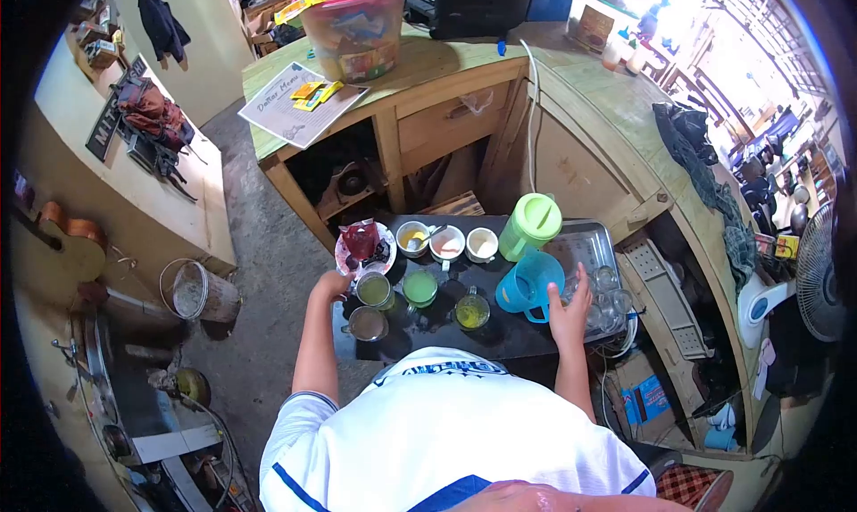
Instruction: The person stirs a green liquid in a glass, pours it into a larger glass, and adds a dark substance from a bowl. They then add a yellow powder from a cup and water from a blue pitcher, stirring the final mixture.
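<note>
My right hand (pixel 571 308) is open, thumb and fingers apart, just right of a blue pitcher (pixel 520 287) and near the tray of glasses. At the table's left edge, my left hand (pixel 333 284) is beside a bowl (pixel 390 260) holding a dark red packet (pixel 361 241); its fingers are mostly hidden. Close to it stand a glass of dull green drink (pixel 374 291) and a glass of brown drink (pixel 367 324). A bright green drink (pixel 420 286) and a yellow-green glass mug (pixel 472 312) stand further right. Behind are three white cups (pixel 447 244) and a lidded green pitcher (pixel 533 224).
A metal tray (pixel 571 237) with several upturned clear glasses (pixel 609 299) occupies the right end of the black table (pixel 437 342). Beyond is a wooden counter (pixel 460 66) carrying a menu sheet (pixel 290 110) and a tub of packets (pixel 357 34). A fan (pixel 814 275) stands at right.
</note>
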Available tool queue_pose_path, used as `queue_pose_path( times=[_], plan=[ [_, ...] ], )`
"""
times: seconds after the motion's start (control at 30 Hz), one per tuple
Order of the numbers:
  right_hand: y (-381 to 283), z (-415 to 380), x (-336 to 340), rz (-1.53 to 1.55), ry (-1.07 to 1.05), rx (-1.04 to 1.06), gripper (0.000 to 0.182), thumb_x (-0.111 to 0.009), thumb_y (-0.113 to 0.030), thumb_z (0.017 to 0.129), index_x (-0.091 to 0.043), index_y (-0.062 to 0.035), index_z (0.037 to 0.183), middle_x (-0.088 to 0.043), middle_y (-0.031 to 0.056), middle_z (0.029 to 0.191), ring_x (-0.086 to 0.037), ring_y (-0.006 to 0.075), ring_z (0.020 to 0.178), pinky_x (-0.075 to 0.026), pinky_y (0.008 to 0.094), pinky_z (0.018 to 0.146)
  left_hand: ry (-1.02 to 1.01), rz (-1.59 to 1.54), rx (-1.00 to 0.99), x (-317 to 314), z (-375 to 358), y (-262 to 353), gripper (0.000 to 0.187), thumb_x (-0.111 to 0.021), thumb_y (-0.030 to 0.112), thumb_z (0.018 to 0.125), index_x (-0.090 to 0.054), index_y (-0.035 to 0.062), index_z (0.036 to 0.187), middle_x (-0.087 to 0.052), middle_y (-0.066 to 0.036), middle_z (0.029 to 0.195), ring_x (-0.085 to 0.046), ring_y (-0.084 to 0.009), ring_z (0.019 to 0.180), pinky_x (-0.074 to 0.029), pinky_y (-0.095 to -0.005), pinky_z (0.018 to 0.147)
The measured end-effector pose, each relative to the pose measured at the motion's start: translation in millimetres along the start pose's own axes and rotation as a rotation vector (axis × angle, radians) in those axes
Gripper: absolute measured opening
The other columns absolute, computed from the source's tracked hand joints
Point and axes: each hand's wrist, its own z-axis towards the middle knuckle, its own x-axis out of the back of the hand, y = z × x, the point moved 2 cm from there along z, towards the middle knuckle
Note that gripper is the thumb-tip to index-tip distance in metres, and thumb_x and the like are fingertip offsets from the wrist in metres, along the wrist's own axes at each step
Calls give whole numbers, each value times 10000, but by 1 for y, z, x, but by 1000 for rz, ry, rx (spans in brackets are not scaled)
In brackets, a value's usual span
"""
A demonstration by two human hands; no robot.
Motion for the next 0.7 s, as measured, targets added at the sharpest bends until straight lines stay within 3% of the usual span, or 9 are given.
queue_pose_path(
  times=[0.07,0.27,0.33,0.37,0.43,0.5,0.57,0.6,0.7],
  plan=[
    [-7,-1,5,20,10,4,715,-692,-251,832,-342,-50,1423,-421,220,1380,-359,381,1287,-250,474,1096,-59,15,-31,0,9,-5,356,-647,317,822,-716,-21,734,-690,-149,698,-700,-245,680,-543,-378,665],
    [-11,-4,11,54,59,78,639,-678,-245,849,-398,-43,1387,-456,213,1344,-388,355,1261,-277,459,1081,167,182,-189,19,9,-11,390,-650,386,792,-732,6,764,-681,-219,767,-678,-374,801,-534,-413,738],
    [-13,-4,9,85,44,42,612,-667,-243,860,-410,-37,1376,-468,208,1330,-399,353,1252,-289,457,1071,147,216,-96,21,9,-7,436,-670,438,778,-735,28,909,-680,-239,979,-657,-370,954,-506,-451,827],
    [-13,-4,7,87,42,45,612,-667,-243,860,-410,-37,1376,-468,208,1330,-399,353,1252,-289,457,1071,150,215,-94,19,7,-4,436,-670,438,778,-735,28,909,-680,-239,979,-657,-370,954,-506,-451,827],
    [-10,-3,2,127,32,37,593,-656,-238,869,-415,-31,1370,-475,204,1322,-411,347,1243,-296,454,1062,181,297,62,12,1,15,541,-676,490,773,-683,61,1103,-621,-220,1186,-576,-372,1119,-437,-493,937],
    [-15,-4,3,143,35,38,586,-652,-235,872,-416,-27,1367,-477,204,1318,-417,346,1239,-298,451,1061,370,414,-60,34,-90,96,649,-698,516,757,-600,87,1235,-557,-164,1284,-462,-355,1240,-349,-567,996],
    [-17,-7,2,153,27,33,579,-648,-232,876,-417,-22,1364,-480,203,1314,-423,345,1235,-300,449,1060,427,350,-425,10,-61,112,626,-721,494,749,-597,102,1220,-559,-132,1251,-444,-322,1244,-340,-609,975],
    [-16,-8,1,162,26,34,573,-646,-232,878,-420,-20,1360,-480,203,1313,-423,343,1236,-301,446,1060,310,400,-554,-1,-45,126,617,-742,446,742,-580,105,1230,-532,-116,1303,-424,-325,1265,-315,-670,961],
    [-13,-11,3,195,53,30,564,-644,-228,880,-425,-17,1354,-481,200,1313,-418,339,1243,-301,441,1063,260,410,-665,-39,-45,173,582,-747,351,738,-573,110,1238,-522,-116,1324,-416,-327,1284,-281,-691,996]
  ],
)
